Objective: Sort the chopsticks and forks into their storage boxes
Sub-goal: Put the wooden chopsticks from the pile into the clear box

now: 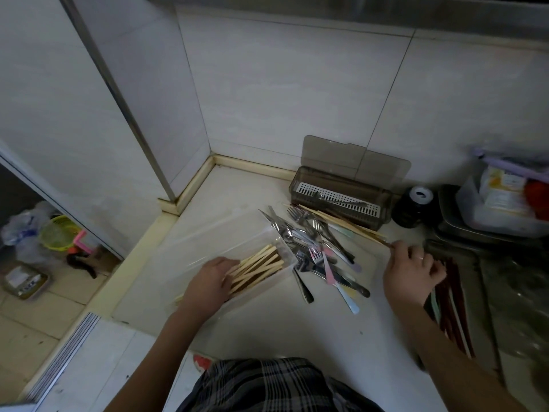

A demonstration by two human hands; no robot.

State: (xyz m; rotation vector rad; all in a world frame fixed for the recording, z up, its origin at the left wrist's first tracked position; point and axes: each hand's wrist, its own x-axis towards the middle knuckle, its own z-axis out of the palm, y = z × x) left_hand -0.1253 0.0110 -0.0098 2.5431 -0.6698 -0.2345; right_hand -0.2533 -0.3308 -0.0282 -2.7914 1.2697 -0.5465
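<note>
On the table, near left: clear box [237, 272] of wooden chopsticks [258, 267], left hand [208, 281] resting inside. Right hand [411, 270] pinches a chopstick tip [386, 243]. Forks [315, 251] heaped between: stiff, slippery; grip mid-handle.

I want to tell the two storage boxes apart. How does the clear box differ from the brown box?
The clear box is see-through and colourless; the brown box is smoky dark.
The clear box holds pale wooden chopsticks; the brown box has a white slotted tray with metal cutlery.
The left hand rests on the clear box; nothing touches the brown one.
Both are long and open.
</note>
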